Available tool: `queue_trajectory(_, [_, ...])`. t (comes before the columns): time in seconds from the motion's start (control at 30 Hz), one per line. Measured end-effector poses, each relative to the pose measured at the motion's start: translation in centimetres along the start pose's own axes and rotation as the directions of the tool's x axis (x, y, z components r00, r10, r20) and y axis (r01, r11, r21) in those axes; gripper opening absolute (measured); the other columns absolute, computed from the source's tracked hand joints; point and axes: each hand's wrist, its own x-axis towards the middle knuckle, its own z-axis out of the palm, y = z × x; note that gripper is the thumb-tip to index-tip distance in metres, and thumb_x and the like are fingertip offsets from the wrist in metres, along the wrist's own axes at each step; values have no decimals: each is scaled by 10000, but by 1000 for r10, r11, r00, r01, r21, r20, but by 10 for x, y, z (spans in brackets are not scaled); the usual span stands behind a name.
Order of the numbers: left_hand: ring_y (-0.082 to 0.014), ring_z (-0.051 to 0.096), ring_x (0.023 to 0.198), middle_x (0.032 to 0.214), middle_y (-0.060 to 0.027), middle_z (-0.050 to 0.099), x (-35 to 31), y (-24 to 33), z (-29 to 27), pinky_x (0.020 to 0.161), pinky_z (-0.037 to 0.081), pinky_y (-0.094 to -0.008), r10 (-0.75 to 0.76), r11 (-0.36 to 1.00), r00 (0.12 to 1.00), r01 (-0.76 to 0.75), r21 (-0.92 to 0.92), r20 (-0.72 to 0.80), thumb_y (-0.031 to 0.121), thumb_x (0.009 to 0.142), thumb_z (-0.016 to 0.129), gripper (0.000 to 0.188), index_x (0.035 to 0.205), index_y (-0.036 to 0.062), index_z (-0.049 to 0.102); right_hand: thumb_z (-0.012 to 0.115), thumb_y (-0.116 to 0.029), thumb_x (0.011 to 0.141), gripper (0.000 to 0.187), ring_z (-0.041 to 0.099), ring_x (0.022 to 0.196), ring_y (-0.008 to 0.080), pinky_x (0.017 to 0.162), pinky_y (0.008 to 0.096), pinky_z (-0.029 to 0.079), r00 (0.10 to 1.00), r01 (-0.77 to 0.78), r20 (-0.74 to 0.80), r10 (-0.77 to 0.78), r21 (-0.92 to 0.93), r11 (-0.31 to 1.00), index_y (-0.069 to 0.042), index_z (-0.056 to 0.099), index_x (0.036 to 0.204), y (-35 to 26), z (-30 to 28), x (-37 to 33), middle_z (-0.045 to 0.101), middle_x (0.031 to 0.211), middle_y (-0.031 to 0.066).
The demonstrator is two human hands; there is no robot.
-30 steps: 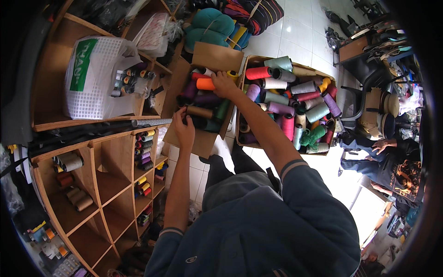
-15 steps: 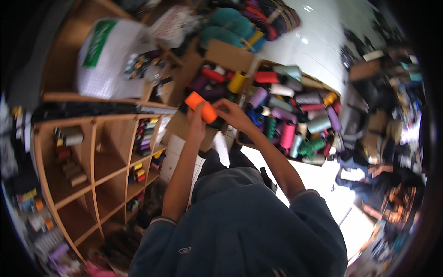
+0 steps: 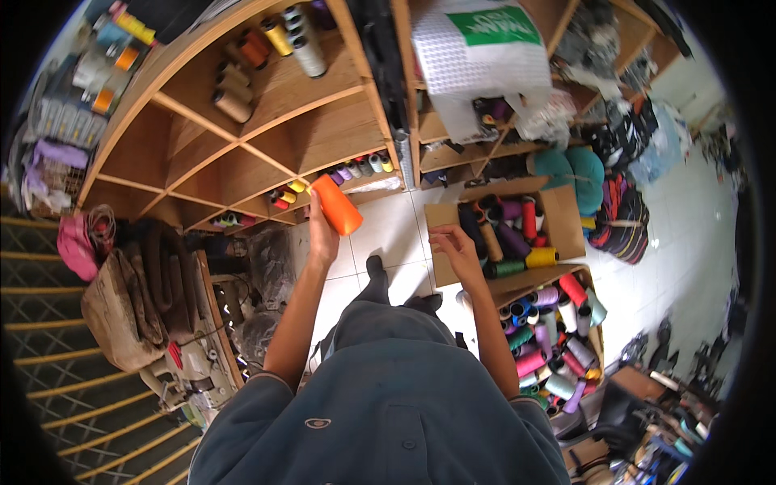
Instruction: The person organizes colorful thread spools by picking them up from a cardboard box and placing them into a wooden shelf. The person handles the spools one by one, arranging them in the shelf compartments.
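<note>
Orange spool (image 3: 336, 205): I find it clasped in the left hand (image 3: 322, 236), long axis slanting down rightward; the right hand (image 3: 457, 250), well apart from it, hangs near the cardboard box (image 3: 563, 213), fingers loosely parted.

- Thread spool (image 3: 336, 205): one, bright orange, smooth-looking, slightly tapered.
- Pose: tilted, upper end leaning to the person's left.
- Place: over there, in the person's left hand (image 3: 322, 234).

Strong white glare washes out the tiled floor (image 3: 630, 299) at right, while the yellow-barred grille (image 3: 105, 380) sits dim; the orange cone (image 3: 337, 206) reads fairly sharp, fisheye distortion bows the wooden shelf (image 3: 242, 144), and darkness rings the rim
</note>
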Motion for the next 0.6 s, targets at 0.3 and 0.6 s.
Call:
queue_trajectory(0.3, [-151,482,1054,1136,-55,482,97,107,-13,927,409,-316,399,902,917,-396,175,17,264,915,630,497,1290,71,368,510,-134,964,179,618,958,163,805,291,489,987,-7,161,13,-38,999,-11,568,1081,-22,97,79,633,1112,89])
queue_trajectory(0.6, [-264,594,919,1023,-175,604,284,171,4,843,463,-361,810,462,586,-657,596,17,276,824,747,584,1198,12,384,526,-127,954,158,628,974,176,802,304,489,997,-65,44,67,-56,996,-37,577,1074,-13,128,104,636,1114,75])
